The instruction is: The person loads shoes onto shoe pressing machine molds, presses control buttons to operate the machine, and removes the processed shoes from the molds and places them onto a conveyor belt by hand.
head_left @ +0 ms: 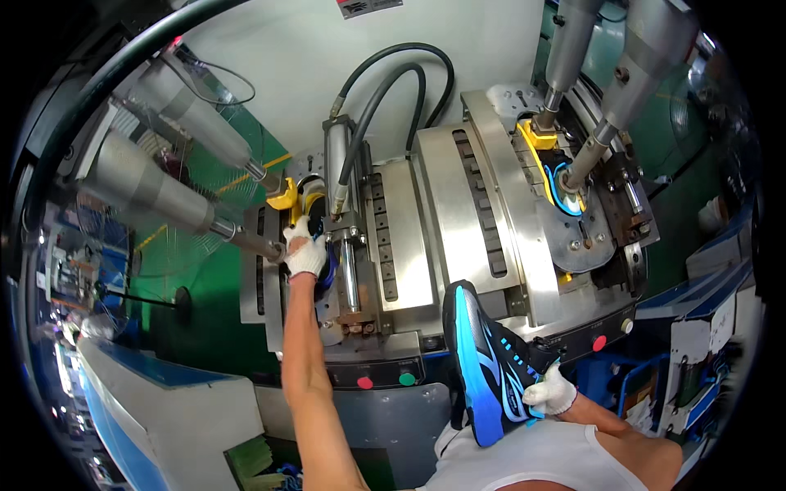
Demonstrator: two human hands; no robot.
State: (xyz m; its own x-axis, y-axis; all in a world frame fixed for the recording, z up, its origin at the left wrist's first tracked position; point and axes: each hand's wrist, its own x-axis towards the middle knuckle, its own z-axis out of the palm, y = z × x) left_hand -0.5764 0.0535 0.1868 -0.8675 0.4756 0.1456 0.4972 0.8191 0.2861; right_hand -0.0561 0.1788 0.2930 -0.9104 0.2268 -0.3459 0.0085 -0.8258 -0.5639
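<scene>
My right hand (553,393), in a white knitted glove, grips a black sneaker (497,368) with a blue-to-turquoise sole near its ankle opening. The sneaker is held in front of my body, toe pointing away and sole turned to the left. My left hand (305,250), gloved with some bare skin showing, reaches into the machine's left station. Its fingers curl against a dark shoe (329,268) with blue edging, mostly hidden by the hand and a cylinder. Beside that hand are a yellow pad (283,196) and a metal press rod (258,243).
At the machine's right station, a shoe (565,190) with a light-blue edge sits under two press cylinders (602,123). Steel covers (467,209) lie between the stations, with black hoses (393,78) behind. Red (599,343) and green (407,380) buttons line the front edge.
</scene>
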